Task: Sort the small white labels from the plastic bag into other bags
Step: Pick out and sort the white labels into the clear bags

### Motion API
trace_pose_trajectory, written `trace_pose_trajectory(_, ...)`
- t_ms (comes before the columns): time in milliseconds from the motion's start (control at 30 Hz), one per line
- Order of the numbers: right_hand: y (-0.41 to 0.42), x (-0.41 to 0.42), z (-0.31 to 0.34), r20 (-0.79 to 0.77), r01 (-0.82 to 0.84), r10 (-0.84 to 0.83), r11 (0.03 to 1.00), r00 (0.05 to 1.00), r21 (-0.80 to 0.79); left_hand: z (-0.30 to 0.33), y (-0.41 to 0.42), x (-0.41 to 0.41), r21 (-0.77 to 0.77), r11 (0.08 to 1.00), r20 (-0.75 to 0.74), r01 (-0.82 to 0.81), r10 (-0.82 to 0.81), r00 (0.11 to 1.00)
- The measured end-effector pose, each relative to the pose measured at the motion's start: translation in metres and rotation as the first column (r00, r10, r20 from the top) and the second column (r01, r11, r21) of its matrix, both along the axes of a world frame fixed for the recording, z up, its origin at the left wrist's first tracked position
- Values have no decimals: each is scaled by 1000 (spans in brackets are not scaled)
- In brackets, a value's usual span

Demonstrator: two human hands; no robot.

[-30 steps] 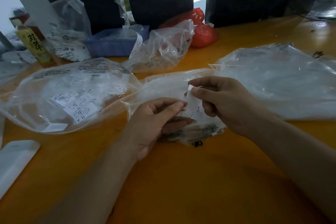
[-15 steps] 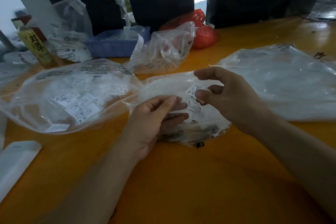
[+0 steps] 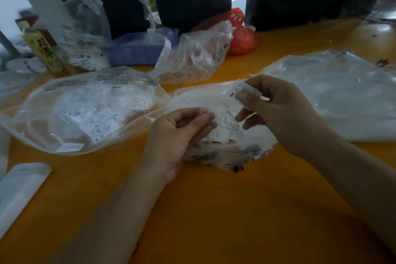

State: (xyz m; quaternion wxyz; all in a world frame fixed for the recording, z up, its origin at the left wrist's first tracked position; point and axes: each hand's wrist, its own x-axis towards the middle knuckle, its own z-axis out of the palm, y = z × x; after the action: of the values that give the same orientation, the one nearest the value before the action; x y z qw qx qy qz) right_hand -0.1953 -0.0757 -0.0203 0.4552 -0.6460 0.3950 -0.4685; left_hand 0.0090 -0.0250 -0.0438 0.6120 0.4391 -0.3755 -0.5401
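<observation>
Item: small white label, marked "XS", pinched in the grip of the right hand between thumb and forefinger, raised just above the source bag.
Source bag: clear plastic, lying at the tabletop's middle, a heap of loose labels inside it.
Left hand: just left of the held label, fingers curled at the source bag's opening; whether its grip has the film or a label cannot be told.
Receiving bags: one left of the source bag, several labels in it, one reading "XL"; one right of it, contents unclear.
Progress, as judged: sorting partly done; many labels remain.
Surface: orange tabletop.
Surroundings, beyond the source bag: crumpled clear bags, blue tray, red bag, yellow bottle, dark curtains.
</observation>
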Motion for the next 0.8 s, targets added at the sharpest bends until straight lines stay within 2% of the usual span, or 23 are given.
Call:
trace_pose_trajectory(100, 0, 0, 0, -113, 33, -50, 989, 992, -145, 0, 2, -2, -35, 999, 66, -2, 5, 998)
trace_pose_trajectory(333, 9, 7, 1, -211, 29, -113, 931, 971, -364, 1, 7, -4, -55, 998, 284, 4, 12, 959)
trace_pose_trajectory(567, 10, 9, -2, -316, 40, -197, 896, 928, -441, -1, 7, -5, -59, 998, 338, 11, 10, 941)
trace_pose_trajectory(800, 10, 9, -1, -318, 56, -234, 875, 919, -482, -3, 7, -3, -51, 998, 352, 34, -14, 936)
